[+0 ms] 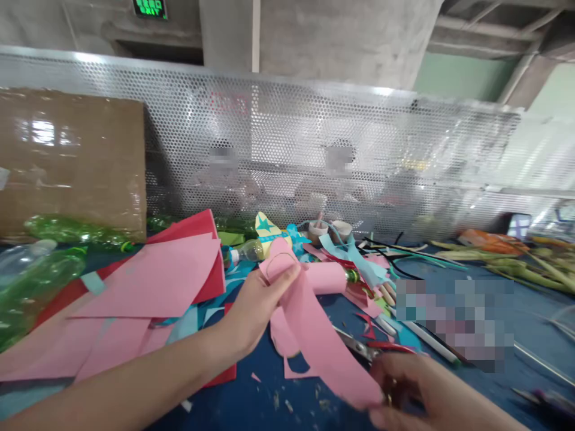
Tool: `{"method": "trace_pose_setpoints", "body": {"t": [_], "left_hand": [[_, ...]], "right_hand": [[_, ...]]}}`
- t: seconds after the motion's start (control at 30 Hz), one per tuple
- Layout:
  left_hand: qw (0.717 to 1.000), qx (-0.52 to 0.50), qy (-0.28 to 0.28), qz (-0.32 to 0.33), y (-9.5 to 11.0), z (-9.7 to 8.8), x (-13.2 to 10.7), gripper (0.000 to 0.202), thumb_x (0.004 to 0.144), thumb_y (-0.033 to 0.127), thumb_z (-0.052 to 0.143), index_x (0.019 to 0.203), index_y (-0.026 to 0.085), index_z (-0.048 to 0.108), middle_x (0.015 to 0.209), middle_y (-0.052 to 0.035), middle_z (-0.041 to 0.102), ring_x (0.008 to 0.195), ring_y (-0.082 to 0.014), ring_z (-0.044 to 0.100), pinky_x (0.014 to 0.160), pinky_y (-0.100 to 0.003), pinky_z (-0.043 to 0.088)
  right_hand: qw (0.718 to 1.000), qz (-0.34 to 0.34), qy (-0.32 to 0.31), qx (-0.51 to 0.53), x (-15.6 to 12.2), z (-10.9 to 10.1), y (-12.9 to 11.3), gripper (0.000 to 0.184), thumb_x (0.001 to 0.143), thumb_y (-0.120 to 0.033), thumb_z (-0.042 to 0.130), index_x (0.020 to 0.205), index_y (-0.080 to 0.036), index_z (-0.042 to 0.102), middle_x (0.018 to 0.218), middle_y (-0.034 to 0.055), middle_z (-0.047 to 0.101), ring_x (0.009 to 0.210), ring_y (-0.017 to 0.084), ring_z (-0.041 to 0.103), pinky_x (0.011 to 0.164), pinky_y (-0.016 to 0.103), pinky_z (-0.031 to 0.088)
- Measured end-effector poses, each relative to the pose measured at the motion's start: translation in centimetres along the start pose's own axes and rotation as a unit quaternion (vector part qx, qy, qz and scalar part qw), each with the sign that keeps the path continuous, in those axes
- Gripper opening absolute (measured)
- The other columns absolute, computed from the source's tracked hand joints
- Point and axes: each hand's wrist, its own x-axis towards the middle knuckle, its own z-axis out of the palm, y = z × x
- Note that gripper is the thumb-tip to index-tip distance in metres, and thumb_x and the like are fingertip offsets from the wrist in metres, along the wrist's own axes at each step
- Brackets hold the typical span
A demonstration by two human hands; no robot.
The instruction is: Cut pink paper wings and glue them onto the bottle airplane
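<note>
My left hand [258, 308] pinches a pink paper piece [309, 317] near its upper end, the thumb pressed on top. A long strip of this paper runs down to the right, where my right hand [417, 383] grips its lower end between thumb and fingers. Scissors [359, 346] with a red handle lie against the back of my right fingers; part of the handle is hidden. Just behind the paper lies a pink-wrapped bottle [326, 278] with a green neck. A pink offcut [284, 335] with a curved edge sits under the strip.
Pink sheets [148, 281] and red sheets lie at left beside green plastic bottles [45, 293]. A yellow-and-blue decorated bottle [251, 250] stands out behind. Markers [431, 341] and a blurred-out flat item [453, 320] lie at right. A perforated metal screen [278, 120] closes the back; people show through it.
</note>
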Motion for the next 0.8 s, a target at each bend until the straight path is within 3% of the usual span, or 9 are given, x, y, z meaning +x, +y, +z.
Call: {"method": "trace_pose_setpoints", "body": {"t": [0.13,0.3,0.37,0.43,0.53,0.6,0.7,0.8], "left_hand": [[0.999,0.003,-0.006,-0.044,0.0,-0.1,0.3,0.025,0.068,0.035,0.081,0.084,0.016,0.074,0.073,-0.0018,0.072,0.061,-0.0115,0.061,0.058,-0.02,0.049],[0.995,0.036,-0.042,-0.088,0.3,0.4,-0.1,0.023,0.07,0.032,0.078,0.086,0.019,0.071,0.064,0.0009,0.07,0.054,-0.0128,0.061,0.055,-0.022,0.051],[0.994,0.039,-0.032,-0.097,0.6,0.8,-0.4,0.018,0.069,0.03,0.078,0.081,0.018,0.071,0.062,0.0006,0.07,0.055,-0.014,0.062,0.054,-0.022,0.052],[0.994,0.027,0.02,-0.102,0.9,1.0,-0.3,0.015,0.065,0.027,0.078,0.073,0.018,0.07,0.061,0.0012,0.069,0.057,-0.0141,0.062,0.052,-0.02,0.051],[0.991,0.02,0.072,-0.11,1.0,1.2,0.0,0.015,0.061,0.025,0.08,0.07,0.017,0.071,0.062,0.0013,0.07,0.059,-0.0141,0.062,0.051,-0.019,0.05],[0.992,0.03,0.049,-0.116,0.9,1.0,0.2,0.019,0.059,0.029,0.082,0.069,0.017,0.072,0.061,0.0005,0.069,0.056,-0.0137,0.061,0.05,-0.02,0.049],[0.992,0.045,0.006,-0.115,0.7,0.7,0.3,0.026,0.059,0.037,0.084,0.068,0.015,0.072,0.058,-0.0001,0.067,0.052,-0.0121,0.058,0.048,-0.02,0.047],[0.993,0.05,-0.004,-0.104,0.6,0.5,0.2,0.03,0.06,0.041,0.083,0.067,0.015,0.071,0.057,0.001,0.064,0.049,-0.0097,0.054,0.046,-0.018,0.043]], "right_hand": [[0.974,0.04,0.061,-0.214,0.6,-1.9,0.8,0.018,0.081,-0.037,0.056,0.079,-0.019,0.058,0.08,0.0081,0.067,0.074,0.026,0.061,0.067,0.037,0.044],[0.953,0.094,0.051,-0.285,0.4,-2.4,1.7,0.022,0.085,-0.037,0.053,0.089,-0.016,0.055,0.095,0.0153,0.065,0.087,0.032,0.06,0.076,0.044,0.044],[0.955,0.094,0.039,-0.279,0.0,-2.4,1.5,0.024,0.083,-0.034,0.055,0.096,-0.013,0.055,0.1,0.0167,0.065,0.093,0.032,0.059,0.08,0.044,0.043],[0.959,0.092,0.021,-0.268,-0.3,-2.6,1.1,0.027,0.079,-0.029,0.058,0.1,-0.013,0.056,0.104,0.0154,0.064,0.095,0.03,0.059,0.081,0.04,0.042],[0.961,0.11,0.008,-0.253,-0.3,-3.1,0.7,0.023,0.07,-0.026,0.061,0.091,-0.015,0.057,0.094,0.0109,0.065,0.081,0.026,0.058,0.066,0.033,0.039],[0.961,0.124,0.008,-0.246,-0.3,-3.6,0.5,0.019,0.069,-0.028,0.059,0.084,-0.016,0.056,0.085,0.0085,0.064,0.071,0.023,0.054,0.058,0.031,0.035],[0.972,0.121,-0.005,-0.2,-0.5,-4.6,0.3,0.016,0.071,-0.028,0.057,0.083,-0.017,0.055,0.08,0.0042,0.06,0.068,0.019,0.05,0.058,0.03,0.034],[0.995,0.076,0.015,-0.055,-0.4,-5.2,0.5,0.018,0.075,-0.031,0.059,0.086,-0.019,0.053,0.078,0.0004,0.055,0.069,0.017,0.049,0.063,0.029,0.038]]}}
